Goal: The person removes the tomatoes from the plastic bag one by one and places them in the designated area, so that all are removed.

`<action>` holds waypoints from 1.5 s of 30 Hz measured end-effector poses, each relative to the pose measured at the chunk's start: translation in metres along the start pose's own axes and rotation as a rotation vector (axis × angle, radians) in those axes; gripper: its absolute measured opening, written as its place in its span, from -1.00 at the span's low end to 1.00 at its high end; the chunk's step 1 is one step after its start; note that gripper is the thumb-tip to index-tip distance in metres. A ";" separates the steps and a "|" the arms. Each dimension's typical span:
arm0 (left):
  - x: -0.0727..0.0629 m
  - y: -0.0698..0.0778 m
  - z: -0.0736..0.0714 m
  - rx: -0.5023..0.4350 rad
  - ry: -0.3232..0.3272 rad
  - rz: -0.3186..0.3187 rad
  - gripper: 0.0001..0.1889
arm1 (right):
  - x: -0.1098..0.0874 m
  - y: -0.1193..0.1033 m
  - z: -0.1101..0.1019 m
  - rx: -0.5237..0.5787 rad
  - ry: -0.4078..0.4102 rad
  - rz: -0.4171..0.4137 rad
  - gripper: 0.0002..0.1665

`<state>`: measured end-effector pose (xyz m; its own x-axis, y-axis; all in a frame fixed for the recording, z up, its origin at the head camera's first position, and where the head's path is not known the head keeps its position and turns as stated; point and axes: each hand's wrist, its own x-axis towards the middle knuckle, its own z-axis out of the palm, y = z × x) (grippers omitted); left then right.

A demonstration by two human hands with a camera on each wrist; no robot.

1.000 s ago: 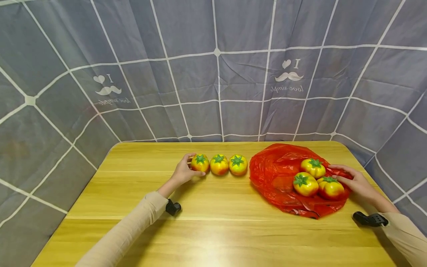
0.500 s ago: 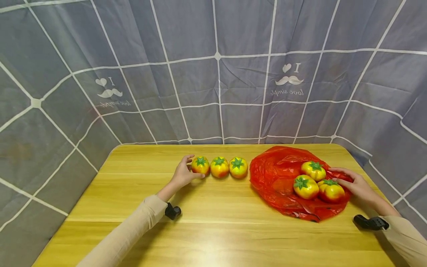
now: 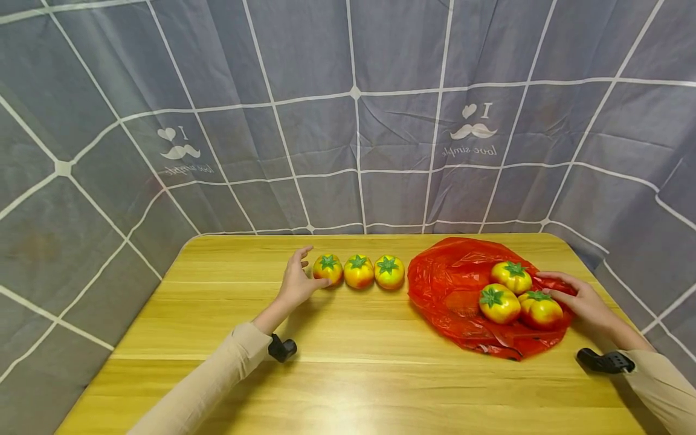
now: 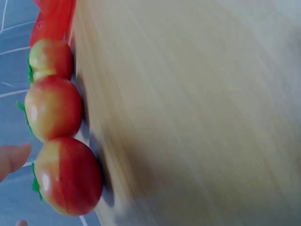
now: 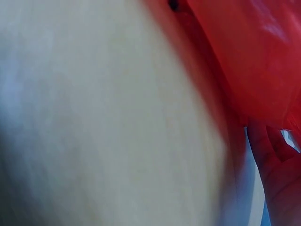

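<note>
Three red-and-yellow tomatoes with green leafy tops stand in a row: a left one (image 3: 328,270), a middle one (image 3: 359,272) and a right one (image 3: 389,272). Beside the left tomato is my left hand (image 3: 296,283), fingers spread and thumb at its near side; in the left wrist view its thumb (image 4: 14,157) shows apart from the fruit. A thin red plastic bag (image 3: 443,290) lies on the right, with three more tomatoes (image 3: 499,304) on it. My right hand (image 3: 584,305) rests at the bag's right edge, extended fingers by the rightmost tomato. The bag partly hides its fingertips in the right wrist view.
A light wooden table (image 3: 380,386) carries everything. Behind it and along both sides hangs a grey curtain (image 3: 304,133) with white lines. Black straps (image 3: 605,361) sit on both wrists. The right tomato of the row is close to the bag's left edge.
My left hand has drawn back slightly to the left, its fingers coming away from the left tomato. The view has tilted up a little. My right hand and the bag stay put.
</note>
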<state>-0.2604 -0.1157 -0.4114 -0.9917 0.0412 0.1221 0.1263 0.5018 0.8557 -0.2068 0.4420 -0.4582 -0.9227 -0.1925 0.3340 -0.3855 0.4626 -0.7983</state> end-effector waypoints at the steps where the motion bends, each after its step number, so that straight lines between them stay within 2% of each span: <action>1: -0.001 0.002 0.000 -0.007 0.005 0.003 -0.11 | 0.000 0.000 0.000 -0.002 0.000 0.000 -0.57; 12: -0.013 0.025 0.013 -0.094 0.029 0.029 -0.12 | 0.000 0.000 0.000 0.000 0.012 0.005 -0.55; 18: -0.016 0.034 0.017 -0.065 0.096 0.041 -0.12 | 0.000 -0.001 0.001 0.000 0.004 0.013 -0.56; 22: -0.017 0.038 0.019 -0.084 0.119 0.062 -0.14 | -0.001 -0.001 0.001 0.021 -0.003 0.024 -0.55; 32: -0.024 0.053 0.031 -0.161 0.096 0.124 -0.18 | -0.002 0.001 0.001 0.032 -0.003 0.023 -0.54; 45: -0.028 0.075 0.065 -0.234 0.013 0.176 -0.19 | -0.002 0.000 0.000 0.003 0.009 0.029 -0.55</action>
<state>-0.2250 -0.0230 -0.3834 -0.9537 0.0982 0.2842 0.3005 0.2746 0.9134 -0.2054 0.4423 -0.4590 -0.9333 -0.1717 0.3154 -0.3590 0.4656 -0.8089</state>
